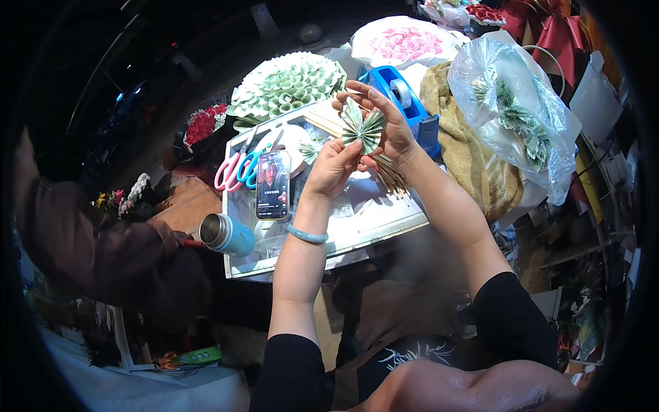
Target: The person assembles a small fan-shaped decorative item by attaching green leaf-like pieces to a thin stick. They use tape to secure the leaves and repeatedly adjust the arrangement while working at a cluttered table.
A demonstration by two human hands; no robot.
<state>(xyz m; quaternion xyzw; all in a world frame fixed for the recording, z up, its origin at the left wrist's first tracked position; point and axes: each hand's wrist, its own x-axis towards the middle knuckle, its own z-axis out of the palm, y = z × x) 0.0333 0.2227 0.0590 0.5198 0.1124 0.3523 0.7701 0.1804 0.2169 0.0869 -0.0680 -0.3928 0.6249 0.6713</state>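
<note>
Cluttered white tray-like worktop (384, 223): left hand (333, 168) and right hand (384, 127) both pinch a pleated green paper fan rosette (362, 129) held above it, fingers closed on its folds. Behind, upright phone (272, 185), pink-and-blue plastic scissors (237, 170), blue tape dispenser (401, 93), crinkly clear bag of folded fans (522, 110).

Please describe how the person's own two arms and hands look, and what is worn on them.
Both forearms are bare, with short black sleeves ending near the elbows. The left hand has a smooth pale turquoise bangle around its wrist. The right hand shows no ring or bracelet.

Both forearms reach forward, bare from the elbows. The left hand (334, 165) and right hand (384, 120) meet, fingers pinched together.
</note>
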